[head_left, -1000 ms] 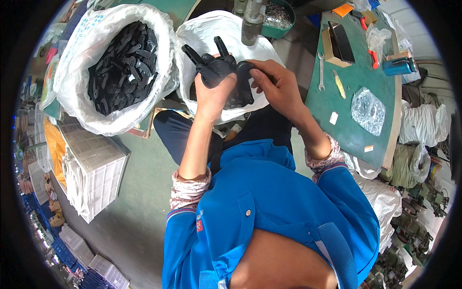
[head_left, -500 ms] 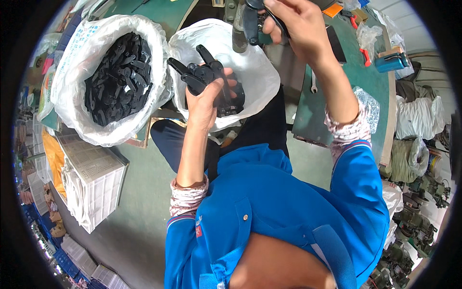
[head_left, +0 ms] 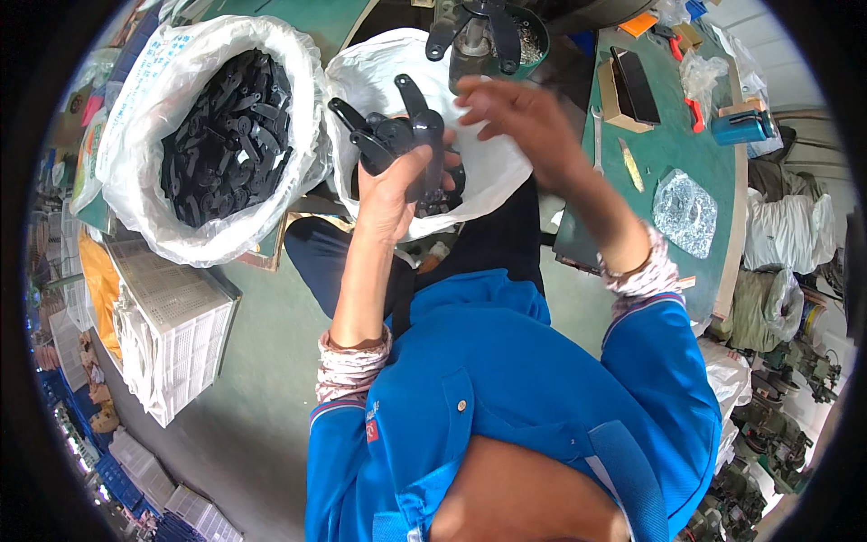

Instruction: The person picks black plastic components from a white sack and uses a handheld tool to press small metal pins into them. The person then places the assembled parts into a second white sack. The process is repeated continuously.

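Several black plastic parts with long rounded arms [head_left: 417, 95] are gripped in my left hand [head_left: 388, 194], its fingers wrapped round them over a white bag [head_left: 495, 158]. More black parts lie low in that bag, partly hidden by the hand. My right hand [head_left: 528, 126], smeared by motion, has its fingers apart and seems to hold nothing. Just beyond it, a similar two-armed black part [head_left: 506, 43] sits at a metal post [head_left: 470, 68], apart from the fingers.
At the left stands a white bag [head_left: 131, 194] full of loose black parts [head_left: 230, 135]. A green container of small metal pieces [head_left: 535, 47] is behind the post. The right bench carries a wrench [head_left: 597, 140], a yellow-handled knife [head_left: 631, 165], a plastic packet [head_left: 685, 213] and a phone-like black slab [head_left: 635, 86].
My right hand has let go of the black part at the post and come nearer and lower. My left hand still holds its parts, shifted slightly right.
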{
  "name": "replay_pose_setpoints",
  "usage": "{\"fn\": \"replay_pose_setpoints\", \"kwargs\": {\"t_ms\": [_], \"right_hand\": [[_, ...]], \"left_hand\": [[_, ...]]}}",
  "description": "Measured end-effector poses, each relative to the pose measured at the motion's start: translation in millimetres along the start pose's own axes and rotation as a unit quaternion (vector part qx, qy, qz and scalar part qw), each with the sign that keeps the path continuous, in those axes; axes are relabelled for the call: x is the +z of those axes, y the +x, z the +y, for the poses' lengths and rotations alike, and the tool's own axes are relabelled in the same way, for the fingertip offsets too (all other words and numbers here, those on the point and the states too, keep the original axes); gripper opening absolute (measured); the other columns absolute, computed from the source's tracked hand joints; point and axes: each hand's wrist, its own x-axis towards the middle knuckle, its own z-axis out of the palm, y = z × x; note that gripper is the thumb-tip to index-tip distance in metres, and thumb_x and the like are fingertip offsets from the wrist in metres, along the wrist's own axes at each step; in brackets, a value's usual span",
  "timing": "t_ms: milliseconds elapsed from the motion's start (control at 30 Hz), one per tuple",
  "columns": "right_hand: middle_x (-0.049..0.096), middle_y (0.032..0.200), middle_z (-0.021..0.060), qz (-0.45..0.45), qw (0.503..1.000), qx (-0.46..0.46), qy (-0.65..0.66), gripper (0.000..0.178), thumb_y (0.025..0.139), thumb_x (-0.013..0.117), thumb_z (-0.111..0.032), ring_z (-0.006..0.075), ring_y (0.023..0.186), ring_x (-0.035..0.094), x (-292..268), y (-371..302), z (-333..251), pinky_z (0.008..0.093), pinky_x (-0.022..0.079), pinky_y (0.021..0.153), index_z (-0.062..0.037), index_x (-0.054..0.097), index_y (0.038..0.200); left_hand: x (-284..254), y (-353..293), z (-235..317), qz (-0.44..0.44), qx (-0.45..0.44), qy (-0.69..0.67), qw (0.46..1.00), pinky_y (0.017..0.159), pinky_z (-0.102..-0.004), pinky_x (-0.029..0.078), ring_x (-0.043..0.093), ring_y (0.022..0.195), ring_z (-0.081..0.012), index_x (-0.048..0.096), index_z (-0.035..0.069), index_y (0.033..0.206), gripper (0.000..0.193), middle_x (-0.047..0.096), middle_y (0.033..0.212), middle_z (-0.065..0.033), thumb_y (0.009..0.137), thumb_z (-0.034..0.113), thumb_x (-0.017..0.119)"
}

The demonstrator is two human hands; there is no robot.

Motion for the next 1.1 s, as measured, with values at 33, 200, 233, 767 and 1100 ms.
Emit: {"fn": "replay_pose_setpoints", "kwargs": {"t_ms": [33,200,233,767,1100], "right_hand": [[0.066,0.096,0.0056,-0.031,0.999,0.013,0.016,0.033,0.089,0.064,-0.024,0.0102,0.075,0.061,10,-6,14,0.0257,0.049,0.068,0.0003,0.063,0.112],[0.066,0.083,0.0053,0.012,0.994,-0.011,0.112,0.021,0.088,0.066,-0.015,0.0088,0.074,0.06,24,-12,20,0.0251,0.049,0.067,0.0038,0.063,0.098],[0.065,0.087,0.0054,0.051,0.993,-0.049,0.098,0.017,0.09,0.063,-0.014,0.0096,0.076,0.061,23,-12,14,0.0242,0.049,0.069,0.002,0.063,0.096],[0.067,0.092,0.01,0.056,0.965,0.07,0.248,0.023,0.092,0.059,-0.011,0.014,0.081,0.065,22,-35,29,0.0267,0.052,0.074,0.0039,0.062,0.11],[0.061,0.082,0.0027,-0.028,0.988,-0.092,-0.122,0.032,0.094,0.054,-0.008,0.0066,0.071,0.057,3,-29,-1,0.0203,0.044,0.059,-0.008,0.059,0.125]], "left_hand": [[3,-1,-1,-0.002,-0.013,-0.012,1.0,0.061,-0.0335,0.056,0.066,0.084,-0.0258,0.052,-0.001,0.115,0.033,0.064,0.1,-0.0162,0.084,0.007,0.061],[5,-1,-4,0.01,-0.013,-0.006,1.0,0.059,-0.0318,0.055,0.065,0.08,-0.0228,0.055,-0.001,0.109,0.028,0.064,0.099,-0.0153,0.083,0.008,0.062],[4,1,-3,0.005,-0.007,0.002,1.0,0.059,-0.0311,0.055,0.065,0.078,-0.022,0.056,-0.001,0.108,0.028,0.064,0.098,-0.0153,0.083,0.008,0.063],[-5,3,-9,0.075,0.08,0.011,0.994,0.061,-0.0302,0.054,0.063,0.073,-0.0182,0.053,0.0,0.113,0.033,0.063,0.091,-0.0106,0.083,0.001,0.066],[2,4,-10,0.054,0.047,0.178,0.982,0.054,-0.0233,0.047,0.06,0.06,-0.0119,0.057,0.001,0.112,0.036,0.062,0.08,-0.0043,0.077,-0.004,0.066]]}}
